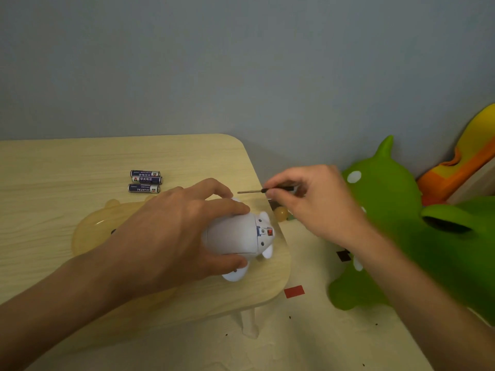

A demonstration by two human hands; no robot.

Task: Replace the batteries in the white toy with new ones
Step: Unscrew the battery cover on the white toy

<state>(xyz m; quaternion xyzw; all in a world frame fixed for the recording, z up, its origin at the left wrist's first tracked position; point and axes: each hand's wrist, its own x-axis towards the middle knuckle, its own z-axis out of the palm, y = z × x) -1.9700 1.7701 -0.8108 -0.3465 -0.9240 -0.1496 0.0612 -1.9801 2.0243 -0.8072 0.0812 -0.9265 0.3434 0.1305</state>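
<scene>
The left hand [176,231] lies palm-down over the white toy [235,236], fingers curled over its far side and thumb pressed along its near side, so the grip is closed around the body; this looks meant to pin the toy on its side against the worktop [53,167] so it cannot roll while a tool is brought to it. The toy sits near the worktop's right front corner, its underside turned to the right towards the other hand, which is probably why it is laid this way round. The right hand [313,202] hovers just off the worktop's right edge, fingertips pinched narrowly on the dark handle of a small screwdriver [263,190], whose thin metal shaft points left, level and above the toy, not yet touching it. The toy is a smooth, rounded white plastic animal with small stubby feet or ears at its end, and on the exposed base a little panel shows a red switch with a blue part beside it; whether the battery cover is shut or where its screw sits I cannot tell. Three purple-labelled batteries [145,181] lie side by side further back on the worktop, well apart from the toy, within easy reach. A translucent yellow bear-shaped tray [91,228] lies partly under the left forearm, and a green inflatable animal [401,215] stands on the floor to the right
</scene>
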